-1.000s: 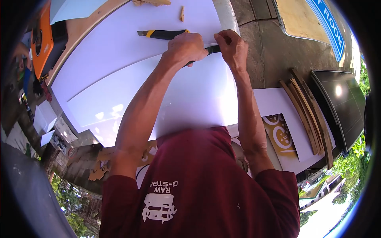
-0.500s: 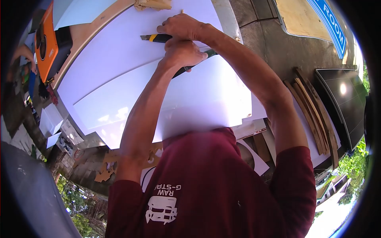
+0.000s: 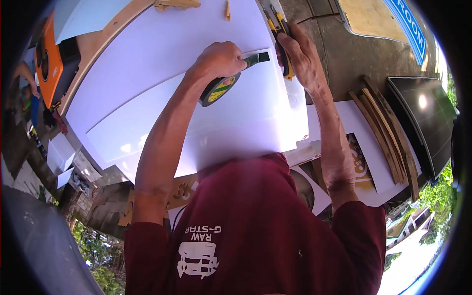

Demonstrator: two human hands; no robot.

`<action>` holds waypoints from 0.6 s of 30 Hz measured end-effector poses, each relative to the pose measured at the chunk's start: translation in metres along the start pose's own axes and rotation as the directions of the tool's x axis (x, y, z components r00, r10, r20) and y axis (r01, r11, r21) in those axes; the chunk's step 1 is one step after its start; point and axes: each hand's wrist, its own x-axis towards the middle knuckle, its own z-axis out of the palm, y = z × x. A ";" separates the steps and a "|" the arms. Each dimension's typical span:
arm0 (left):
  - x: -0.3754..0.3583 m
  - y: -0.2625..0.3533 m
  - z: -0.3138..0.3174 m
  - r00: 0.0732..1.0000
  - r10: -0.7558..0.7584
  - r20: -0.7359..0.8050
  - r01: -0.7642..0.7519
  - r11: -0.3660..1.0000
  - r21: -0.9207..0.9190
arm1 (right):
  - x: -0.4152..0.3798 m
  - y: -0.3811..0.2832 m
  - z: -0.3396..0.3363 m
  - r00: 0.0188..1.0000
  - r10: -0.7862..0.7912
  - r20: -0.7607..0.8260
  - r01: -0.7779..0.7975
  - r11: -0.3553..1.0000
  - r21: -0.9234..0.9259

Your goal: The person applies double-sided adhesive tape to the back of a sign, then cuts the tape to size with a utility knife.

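Note:
My left hand is closed on a roll of dark tape with a yellow-green label inside its core. A short dark tape strip runs right from my fingers, its end over the edge of a white sheet. At the right edge of the work surface, my right hand has its fingers around a yellow-and-black utility knife. Just left of it lies another slim yellow-and-black tool, apparently a second cutter. The larger white panel extends beneath the sheet.
Crumpled brown paper and a small tan scrap lie toward the far edge. An orange-and-black case stands at left. Wooden strips and a dark glossy panel are at right. Another person's arm shows far left.
My right hand has moved away from my left, carrying the knife right to the surface's edge. My left hand has stayed near the tape, whose roll and strip now show clearly.

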 end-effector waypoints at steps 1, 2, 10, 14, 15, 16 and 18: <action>-0.002 0.001 -0.001 1.000 -0.001 0.008 0.002 0.999 -0.032 | -0.022 -0.008 -0.001 0.984 0.176 0.023 -0.175 0.984 -0.027; -0.004 0.003 -0.003 1.000 -0.016 0.015 0.016 1.000 -0.021 | -0.041 -0.014 0.000 0.938 0.345 0.043 -0.342 0.938 -0.056; -0.011 0.008 0.001 0.991 0.103 -0.086 -0.107 0.993 -0.040 | -0.109 0.028 0.053 0.963 0.237 -0.127 -0.266 0.905 -0.333; -0.010 0.016 -0.005 0.992 0.120 0.041 -0.123 0.990 0.064 | -0.097 0.024 0.062 0.970 0.177 -0.169 -0.232 0.885 -0.403; -0.008 0.016 -0.005 0.990 0.137 0.045 -0.140 0.986 0.086 | -0.095 0.027 0.064 0.972 0.161 -0.170 -0.219 0.883 -0.416; -0.007 0.015 -0.006 0.987 0.152 0.049 -0.156 0.982 0.107 | -0.092 0.029 0.066 0.975 0.144 -0.169 -0.205 0.881 -0.427; -0.008 0.017 -0.004 0.985 0.172 0.020 -0.173 0.980 0.098 | -0.090 0.029 0.066 0.978 0.128 -0.165 -0.192 0.864 -0.466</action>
